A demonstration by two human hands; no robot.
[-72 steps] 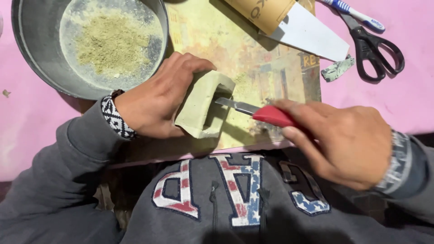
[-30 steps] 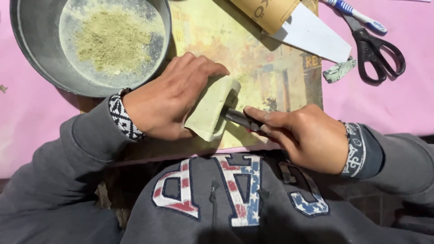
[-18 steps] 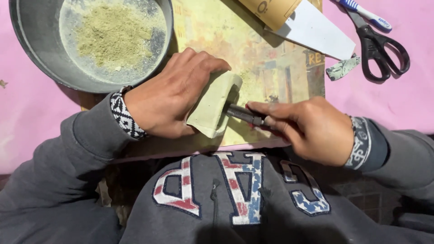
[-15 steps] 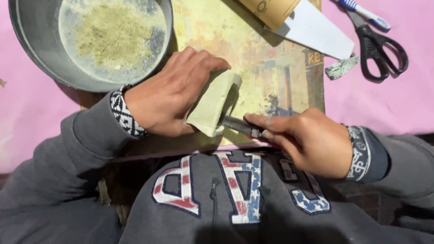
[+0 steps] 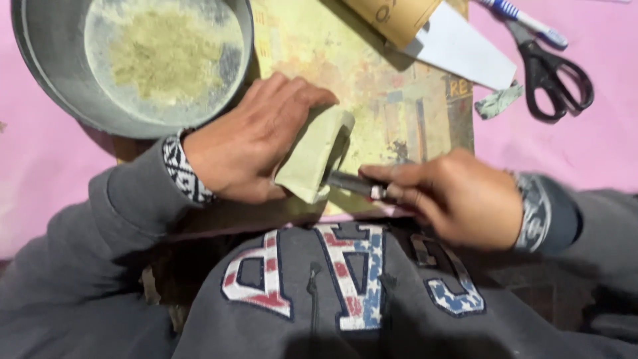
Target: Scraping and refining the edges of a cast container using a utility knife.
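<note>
Firmly, left hand [image 5: 249, 143] around pale block [image 5: 312, 156]

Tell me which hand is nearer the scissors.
Right. The right hand lies below-left of the black scissors, gripping a blade; the left hand is farther left, holding the pale green block.

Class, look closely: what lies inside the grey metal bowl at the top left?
Inside the grey metal bowl lies a loose heap of pale green powder on a dusty, whitish bottom. The bowl's upper rim is cut off by the frame, and whatever lies beneath the powder is covered.
</note>
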